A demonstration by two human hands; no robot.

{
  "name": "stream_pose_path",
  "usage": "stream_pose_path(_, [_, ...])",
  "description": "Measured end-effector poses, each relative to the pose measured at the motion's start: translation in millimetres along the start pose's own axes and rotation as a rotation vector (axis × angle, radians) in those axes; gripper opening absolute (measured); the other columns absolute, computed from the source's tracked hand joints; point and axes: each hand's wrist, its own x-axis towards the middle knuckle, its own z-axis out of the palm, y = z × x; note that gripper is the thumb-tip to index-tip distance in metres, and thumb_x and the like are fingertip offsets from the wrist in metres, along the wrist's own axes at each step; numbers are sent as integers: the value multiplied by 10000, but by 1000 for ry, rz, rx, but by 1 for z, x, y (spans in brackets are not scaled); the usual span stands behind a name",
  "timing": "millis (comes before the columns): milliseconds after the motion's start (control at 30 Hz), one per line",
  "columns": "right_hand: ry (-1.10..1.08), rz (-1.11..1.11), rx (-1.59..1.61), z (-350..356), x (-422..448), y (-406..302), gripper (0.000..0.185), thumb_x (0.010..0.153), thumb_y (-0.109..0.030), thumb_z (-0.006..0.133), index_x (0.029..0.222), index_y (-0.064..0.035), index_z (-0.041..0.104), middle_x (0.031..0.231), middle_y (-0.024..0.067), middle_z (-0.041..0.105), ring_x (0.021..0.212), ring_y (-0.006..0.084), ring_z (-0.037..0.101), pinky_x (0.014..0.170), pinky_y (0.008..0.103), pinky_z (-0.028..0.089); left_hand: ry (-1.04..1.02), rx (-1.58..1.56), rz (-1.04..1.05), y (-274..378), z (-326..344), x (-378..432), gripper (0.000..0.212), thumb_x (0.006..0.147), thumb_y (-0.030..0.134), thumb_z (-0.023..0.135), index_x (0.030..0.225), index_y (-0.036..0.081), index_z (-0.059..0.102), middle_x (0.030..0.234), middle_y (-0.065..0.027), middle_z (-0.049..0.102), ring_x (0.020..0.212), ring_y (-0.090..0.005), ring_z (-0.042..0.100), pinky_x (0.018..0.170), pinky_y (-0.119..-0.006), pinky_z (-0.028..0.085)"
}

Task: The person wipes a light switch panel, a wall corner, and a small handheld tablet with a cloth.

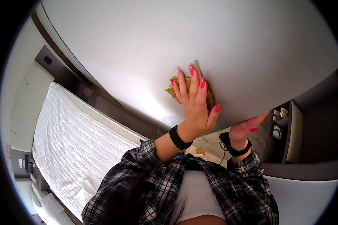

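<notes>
My left hand (pixel 195 104) lies with spread fingers over a yellow-brown cloth (pixel 173 91), pressing it against a broad white panel (pixel 124 36). Part of the cloth is hidden under the palm and fingers, and a folded bit shows beyond the fingertips. Lower and to the right, my right hand (pixel 243 128) is at the panel's near edge, its fingers stretched along that edge. Whether its fingers grip the panel is hard to see. Both wrists wear black bands, and a thin cable hangs by the right one.
A bed with a quilted white mattress (pixel 84 132) stands at the left. White pillows (pixel 52 205) lie at the lower left. On the right, a dark open shelf unit (pixel 284 135) holds white slippers (pixel 281 112). A pale surface (pixel 301 197) is at the lower right.
</notes>
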Motion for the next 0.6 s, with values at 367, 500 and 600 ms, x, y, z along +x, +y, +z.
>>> stream_pose_path(367, [32,61,65,-6,-13,-1,752,957,-542,181,1446,-7,-22,1504,137,137,1356,242,225,1098,390,201,194,220,11,-120,-48,37,702,949,474,273,1418,-42,193,1478,-264,168,1374,-433,123,1104,-521,79])
stream_pose_path(500, [37,-15,-51,-9,-12,-1,699,971,-496,154,1446,-8,-3,1501,142,142,1355,243,228,1101,382,193,263,100,-98,-182,-83,58,697,961,446,277,1427,-54,142,1499,-230,127,1398,-347,91,1131,-431,66])
stream_pose_path(600, [-22,-60,-115,-11,-11,-1,683,975,-479,149,1445,-2,12,1494,144,154,1353,243,231,1100,377,187,249,139,-153,-243,-121,65,657,975,391,279,1432,-50,112,1509,-209,108,1405,-308,94,1138,-385,70])
